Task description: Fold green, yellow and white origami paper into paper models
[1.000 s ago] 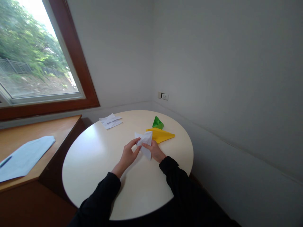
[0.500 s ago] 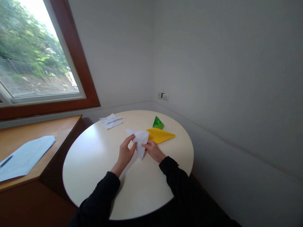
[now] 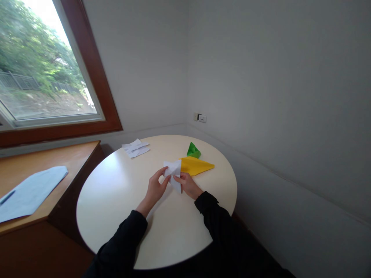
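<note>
A folded sheet of white paper (image 3: 174,168) is held above the round table between both hands. My left hand (image 3: 157,186) pinches its left side between thumb and fingers. On the lower right part of the sheet, my right hand (image 3: 188,183) grips with the thumb on top and the fingers partly hidden behind. Just past the right hand lies a yellow folded paper (image 3: 197,166), its left end covered by the white sheet. Behind the yellow piece stands a small green folded paper boat (image 3: 193,150).
Several white paper pieces (image 3: 135,148) lie near the far left rim of the white round table (image 3: 116,216). To the left, a wooden cabinet top (image 3: 78,152) carries a pale blue sheet (image 3: 34,191) and a pen (image 3: 7,197). Grey walls meet behind the table, with a socket (image 3: 202,118).
The white paper's left corner, which stuck out past the left fingers, is now drawn in, and the sheet looks narrower. My left hand has shifted slightly right.
</note>
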The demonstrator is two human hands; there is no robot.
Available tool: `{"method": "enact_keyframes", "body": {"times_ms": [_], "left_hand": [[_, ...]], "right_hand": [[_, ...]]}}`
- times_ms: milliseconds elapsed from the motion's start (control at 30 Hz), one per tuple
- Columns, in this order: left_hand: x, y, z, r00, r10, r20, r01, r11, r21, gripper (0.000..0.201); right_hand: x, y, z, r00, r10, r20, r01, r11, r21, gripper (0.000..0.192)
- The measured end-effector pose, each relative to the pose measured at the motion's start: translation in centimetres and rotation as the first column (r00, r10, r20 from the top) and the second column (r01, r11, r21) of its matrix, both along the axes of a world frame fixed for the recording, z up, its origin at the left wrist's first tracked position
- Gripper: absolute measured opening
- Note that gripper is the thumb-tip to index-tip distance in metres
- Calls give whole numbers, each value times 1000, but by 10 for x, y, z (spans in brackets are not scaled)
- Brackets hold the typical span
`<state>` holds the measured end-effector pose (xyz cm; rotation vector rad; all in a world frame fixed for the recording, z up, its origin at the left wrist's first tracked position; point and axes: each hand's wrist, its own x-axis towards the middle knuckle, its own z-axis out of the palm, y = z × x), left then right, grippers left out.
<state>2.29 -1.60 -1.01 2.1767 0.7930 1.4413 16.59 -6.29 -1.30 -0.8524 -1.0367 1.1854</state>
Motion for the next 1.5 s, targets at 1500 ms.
{"method": "enact_keyframes", "body": {"times_ms": [1500], "left_hand": [[-7,13,-3,984,171,-58,-157,969,191,15]], "right_hand": [[8,7,-1,906,-424,9,420,899,123,18]]}}
